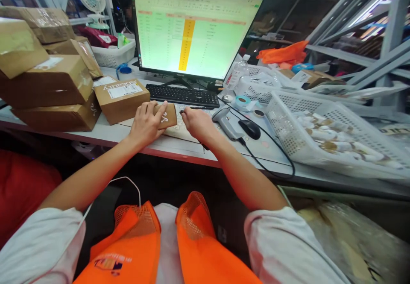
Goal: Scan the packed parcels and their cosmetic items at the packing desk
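My left hand [145, 124] grips a small brown cardboard box [169, 115] and holds it down on the desk in front of the black keyboard [182, 95]. Just right of the box, my right hand [196, 123] is closed around a thin dark pen-like tool whose tip points toward the box. A grey handheld barcode scanner [226, 123] lies right of my right hand, and a black mouse [250, 128] beside it.
Stacked cardboard parcels [48, 83] fill the desk's left side. A monitor [195, 32] showing a spreadsheet stands behind the keyboard. White perforated baskets [288, 134] holding small rolls sit at right, with cables running along the desk edge. Another person sits behind the monitor.
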Motion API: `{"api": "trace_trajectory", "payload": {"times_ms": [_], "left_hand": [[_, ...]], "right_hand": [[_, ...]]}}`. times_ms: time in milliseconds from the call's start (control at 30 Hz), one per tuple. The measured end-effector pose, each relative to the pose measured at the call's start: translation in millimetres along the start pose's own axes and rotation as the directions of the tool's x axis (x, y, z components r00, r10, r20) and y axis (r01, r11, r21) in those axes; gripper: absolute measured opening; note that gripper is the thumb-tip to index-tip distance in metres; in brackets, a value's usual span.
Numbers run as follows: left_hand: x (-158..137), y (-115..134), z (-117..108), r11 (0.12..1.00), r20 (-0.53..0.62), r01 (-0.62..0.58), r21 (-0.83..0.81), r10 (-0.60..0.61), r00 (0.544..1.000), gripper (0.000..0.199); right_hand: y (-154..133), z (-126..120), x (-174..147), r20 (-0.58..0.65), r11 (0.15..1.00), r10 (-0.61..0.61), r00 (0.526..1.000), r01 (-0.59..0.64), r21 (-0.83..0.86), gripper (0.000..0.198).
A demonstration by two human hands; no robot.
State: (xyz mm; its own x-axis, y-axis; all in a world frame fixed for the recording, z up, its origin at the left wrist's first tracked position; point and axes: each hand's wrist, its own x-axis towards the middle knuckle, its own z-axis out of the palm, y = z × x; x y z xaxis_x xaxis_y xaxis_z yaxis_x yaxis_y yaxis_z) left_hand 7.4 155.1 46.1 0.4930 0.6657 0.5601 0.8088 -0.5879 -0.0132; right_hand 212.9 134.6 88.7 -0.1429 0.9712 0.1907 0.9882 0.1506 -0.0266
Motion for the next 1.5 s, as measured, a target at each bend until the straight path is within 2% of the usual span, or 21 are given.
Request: {"api": "trace_trajectory", "payload": {"times_ms": [133, 367, 633, 833, 933, 1000, 1100, 1167, 1233, 1333, 1500], "left_hand": [[-3.1, 3.6, 8.6, 1.000, -0.045, -0.014, 0.008, 0.014, 0.999, 0.084], [-7.6, 5.7, 19.4, 0.998, -0.117, -0.001, -0.060, -0.006, 0.993, 0.074], [-14.9, 9.0, 28.1, 0.996, -0.156, 0.013, -0.088, -0.026, 0.987, 0.071], [-15.1, 13.2, 28.4, 0.989, -0.141, 0.025, -0.147, -0.046, 0.989, 0.068], [-13.8, 3.1, 21.7, 0.975, -0.209, 0.091, -0.205, -0.134, 0.969, 0.075], [-14.5, -8.1, 15.8, 0.940, -0.237, 0.120, -0.319, -0.202, 0.950, 0.086], [-20.1, -22.4, 10.4, 0.869, -0.199, 0.072, -0.489, -0.192, 0.961, 0.098], [-25.0, -26.5, 11.0, 0.828, -0.177, 0.049, -0.558, -0.177, 0.968, 0.099], [-28.5, -27.0, 14.1, 0.786, -0.159, 0.042, -0.616, -0.177, 0.971, 0.098], [-29.7, -25.5, 19.3, 0.731, -0.127, 0.033, -0.681, -0.162, 0.979, 0.096], [-28.5, -29.4, 22.7, 0.682, -0.076, 0.049, -0.729, -0.152, 0.985, 0.095]], "right_hand": [[-15.4, -3.2, 5.0, -0.017, 0.999, -0.016, 1.000, 0.015, -0.053, 0.036], [-26.9, 3.7, 0.6, -0.042, 0.993, 0.059, 0.997, -0.063, -0.098, 0.035], [-38.4, 8.2, -17.9, 0.026, 0.990, 0.129, 0.991, -0.127, -0.065, 0.032], [-35.9, 26.1, -36.8, 0.114, 0.990, 0.118, 0.986, -0.107, -0.094, 0.033], [-20.7, 30.1, -41.1, 0.191, 0.992, 0.064, 0.979, -0.043, -0.115, 0.032], [-5.3, 24.9, -41.4, 0.204, 0.993, 0.036, 0.978, -0.012, -0.116, 0.032], [16.9, 2.5, -38.2, 0.083, 0.997, -0.010, 0.997, 0.016, -0.071, 0.032], [24.2, -17.9, -33.5, -0.023, 0.996, -0.089, 0.996, 0.089, -0.030, 0.031], [22.9, -36.6, -27.1, -0.070, 0.980, -0.199, 0.978, 0.198, -0.021, 0.030], [8.9, -53.7, -16.3, -0.031, 0.940, -0.338, 0.941, 0.335, -0.065, 0.028], [-16.4, -57.9, -2.0, 0.042, 0.892, -0.420, 0.907, 0.421, -0.163, 0.029]]}}
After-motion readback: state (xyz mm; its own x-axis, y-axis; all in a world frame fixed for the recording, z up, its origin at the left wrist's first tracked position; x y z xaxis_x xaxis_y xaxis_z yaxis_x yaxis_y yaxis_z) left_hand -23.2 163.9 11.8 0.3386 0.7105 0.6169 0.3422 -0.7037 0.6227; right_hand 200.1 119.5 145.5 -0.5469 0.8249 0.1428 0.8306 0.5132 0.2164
